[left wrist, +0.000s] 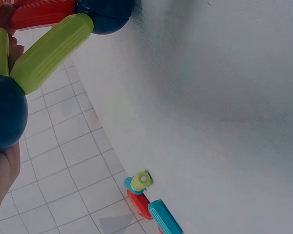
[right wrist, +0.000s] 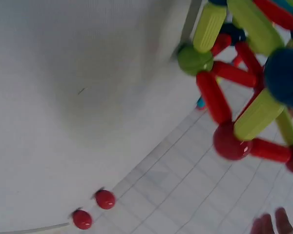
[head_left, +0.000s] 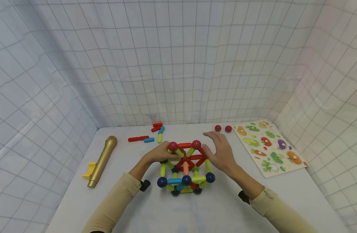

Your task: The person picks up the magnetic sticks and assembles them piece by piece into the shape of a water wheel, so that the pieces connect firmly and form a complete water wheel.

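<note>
A structure of magnetic rods and balls [head_left: 186, 179] stands in the middle of the white table, with dark blue balls low down and red balls on top. My left hand [head_left: 160, 152] grips it at its upper left, the fingers reaching in behind the rods and partly hidden. In the left wrist view, a blue ball [left wrist: 7, 114] lies against that hand. Beside the structure's upper right is my right hand [head_left: 223, 153], its fingers loosely extended and holding nothing. The right wrist view shows its fingertips [right wrist: 283, 222] apart from the red ball [right wrist: 232, 141].
Loose red rods [head_left: 138, 138], a blue rod [head_left: 149, 140] and several others lie behind the left hand. Two red balls [head_left: 217, 128] sit at the back right, near a vegetable picture board [head_left: 271, 145]. A gold microphone [head_left: 102, 161] and a yellow piece [head_left: 90, 170] lie left.
</note>
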The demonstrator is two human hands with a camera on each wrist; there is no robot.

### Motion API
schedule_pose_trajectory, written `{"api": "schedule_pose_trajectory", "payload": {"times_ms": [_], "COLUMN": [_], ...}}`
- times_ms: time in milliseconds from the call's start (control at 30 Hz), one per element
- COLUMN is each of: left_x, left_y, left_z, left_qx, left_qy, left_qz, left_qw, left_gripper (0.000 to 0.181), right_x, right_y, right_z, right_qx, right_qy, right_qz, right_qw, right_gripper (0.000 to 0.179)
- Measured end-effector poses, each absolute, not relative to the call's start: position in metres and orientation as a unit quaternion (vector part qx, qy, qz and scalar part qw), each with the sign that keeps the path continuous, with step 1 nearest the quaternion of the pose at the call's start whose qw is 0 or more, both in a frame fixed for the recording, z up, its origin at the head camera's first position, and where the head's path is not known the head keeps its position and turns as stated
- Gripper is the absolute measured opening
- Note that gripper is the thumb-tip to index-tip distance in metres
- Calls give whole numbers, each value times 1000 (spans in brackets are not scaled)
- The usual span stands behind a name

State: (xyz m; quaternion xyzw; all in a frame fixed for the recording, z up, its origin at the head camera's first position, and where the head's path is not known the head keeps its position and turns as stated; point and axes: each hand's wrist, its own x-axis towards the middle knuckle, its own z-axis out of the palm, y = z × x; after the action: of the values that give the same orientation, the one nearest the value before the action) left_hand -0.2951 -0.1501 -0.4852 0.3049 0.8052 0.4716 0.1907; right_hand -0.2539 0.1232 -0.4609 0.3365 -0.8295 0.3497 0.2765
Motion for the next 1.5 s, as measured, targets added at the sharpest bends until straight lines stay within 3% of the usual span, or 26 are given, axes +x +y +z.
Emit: {"api": "schedule_pose_trajectory", "payload": {"times_ms": [100, 167, 233, 300, 433, 633, 867, 1067, 1367, 1500], "left_x": [-294, -292, -287, -279, -262, -250, -245, -231, -254, -284], "left_y": [-154, -158, -163, -166, -165, -152, -148, -145, -168, -195], "left_z": [-485, -487, -491, -496, -505, -514, -514, -492, -516, -518], "left_qx": [290, 266, 241, 224, 203, 167, 157, 161, 199, 131], "left_qy": [809, 816, 821, 822, 815, 802, 796, 807, 804, 857], "left_qz": [471, 474, 487, 504, 538, 573, 584, 568, 560, 496], "left_qw": [201, 196, 176, 140, 73, 17, 3, 13, 24, -34], "left_gripper": [28, 31, 33, 36, 45, 43, 41, 42, 44, 39], "right_x": [-271, -277, -277, -274, -261, -251, -242, -242, -243, -243], "right_y": [132, 133, 130, 125, 118, 108, 102, 103, 107, 109], "right_z": [-469, -476, -483, -490, -501, -510, -500, -507, -514, -516], "right_qx": [233, 204, 194, 202, 198, 178, 176, 174, 173, 168], "right_qy": [-862, -842, -822, -803, -791, -780, -786, -792, -797, -807], "right_qz": [445, 499, 530, 552, 573, 599, 593, 585, 578, 566], "right_qw": [72, -25, -78, -97, -81, -18, -4, -6, -3, 0], "right_gripper": [46, 48, 48, 49, 47, 42, 39, 36, 39, 41]}}
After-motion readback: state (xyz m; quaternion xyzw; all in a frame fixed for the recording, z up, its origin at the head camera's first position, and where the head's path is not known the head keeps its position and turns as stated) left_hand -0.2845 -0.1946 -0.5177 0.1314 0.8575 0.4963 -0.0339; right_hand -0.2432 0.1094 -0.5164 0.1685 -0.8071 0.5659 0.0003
